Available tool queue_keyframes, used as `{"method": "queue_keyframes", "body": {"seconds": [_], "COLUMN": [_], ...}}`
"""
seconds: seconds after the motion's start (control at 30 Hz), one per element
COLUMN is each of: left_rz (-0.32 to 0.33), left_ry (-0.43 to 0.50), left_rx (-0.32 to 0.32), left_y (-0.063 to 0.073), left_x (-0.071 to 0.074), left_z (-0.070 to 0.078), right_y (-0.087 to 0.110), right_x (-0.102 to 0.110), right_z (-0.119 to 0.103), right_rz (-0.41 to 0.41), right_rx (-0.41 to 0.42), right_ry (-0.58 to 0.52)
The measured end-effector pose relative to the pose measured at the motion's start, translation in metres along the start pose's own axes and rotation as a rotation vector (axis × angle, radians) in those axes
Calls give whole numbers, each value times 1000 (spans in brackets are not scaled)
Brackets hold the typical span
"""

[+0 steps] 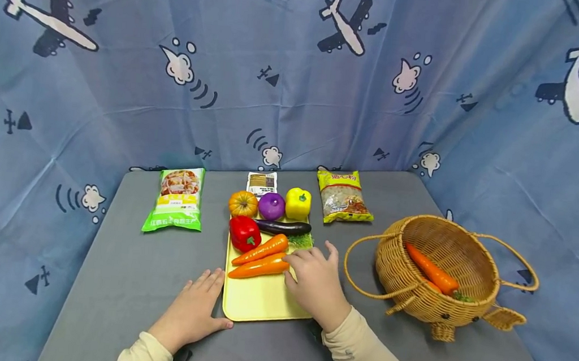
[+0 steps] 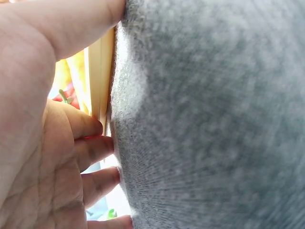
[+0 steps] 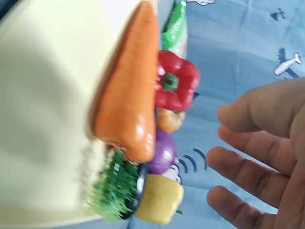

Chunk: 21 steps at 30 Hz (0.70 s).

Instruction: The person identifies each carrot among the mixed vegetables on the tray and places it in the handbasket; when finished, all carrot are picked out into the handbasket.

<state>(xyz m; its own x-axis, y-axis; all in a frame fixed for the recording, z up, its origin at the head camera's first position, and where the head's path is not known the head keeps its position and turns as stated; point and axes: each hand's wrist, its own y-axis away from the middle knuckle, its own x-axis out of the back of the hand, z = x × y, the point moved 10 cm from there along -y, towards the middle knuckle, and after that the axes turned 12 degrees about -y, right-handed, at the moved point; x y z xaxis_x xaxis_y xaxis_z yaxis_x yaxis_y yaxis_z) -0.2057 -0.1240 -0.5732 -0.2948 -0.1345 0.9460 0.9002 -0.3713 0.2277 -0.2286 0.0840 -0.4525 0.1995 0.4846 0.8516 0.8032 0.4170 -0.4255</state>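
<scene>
My left hand (image 1: 195, 309) lies on the grey table along the left edge of a pale yellow tray (image 1: 259, 305), fingers straight and thumb spread. Over the tray's right side hovers my right hand (image 1: 317, 284), its fingers loosely bent near the top end of the front carrot (image 1: 259, 266). The right wrist view shows those fingers apart from the carrot (image 3: 128, 90) and its green leafy top (image 3: 114, 186). Another carrot (image 1: 266, 248) lies just behind. Farther back on the tray are a red bell pepper (image 1: 244, 233), an eggplant (image 1: 286, 228), and a yellow bell pepper (image 1: 298, 204).
A small pumpkin (image 1: 243, 203) and a purple onion-like vegetable (image 1: 271, 206) sit at the tray's back. To the right stands a wicker basket (image 1: 400, 266) holding carrots (image 1: 433, 270). Food packets flank the tray: one green (image 1: 178, 200), one yellow (image 1: 344, 196); a small white packet (image 1: 262, 183) lies behind.
</scene>
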Motion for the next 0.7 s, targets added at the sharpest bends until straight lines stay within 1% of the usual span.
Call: {"method": "queue_keyframes", "body": {"seconds": [0.17,0.33,0.53,0.7], "left_rz": [-2,-5,-8,1], "left_ry": [-8,-12,-12,-13], "left_rx": [-2,-1,9,9], "left_y": [-1,-2,-2,-2], "left_x": [-1,-3,-3,-1], "left_z": [-1,-2,-2,-3], "right_y": [-1,1,2,2], "right_x": [-22,-39,-51,-53], "right_z": [1,2,4,5], "right_rz": [-43,-96,-128,-126], "right_rx": [5,-6,-9,-9], "right_ry": [21,47,50,80]}}
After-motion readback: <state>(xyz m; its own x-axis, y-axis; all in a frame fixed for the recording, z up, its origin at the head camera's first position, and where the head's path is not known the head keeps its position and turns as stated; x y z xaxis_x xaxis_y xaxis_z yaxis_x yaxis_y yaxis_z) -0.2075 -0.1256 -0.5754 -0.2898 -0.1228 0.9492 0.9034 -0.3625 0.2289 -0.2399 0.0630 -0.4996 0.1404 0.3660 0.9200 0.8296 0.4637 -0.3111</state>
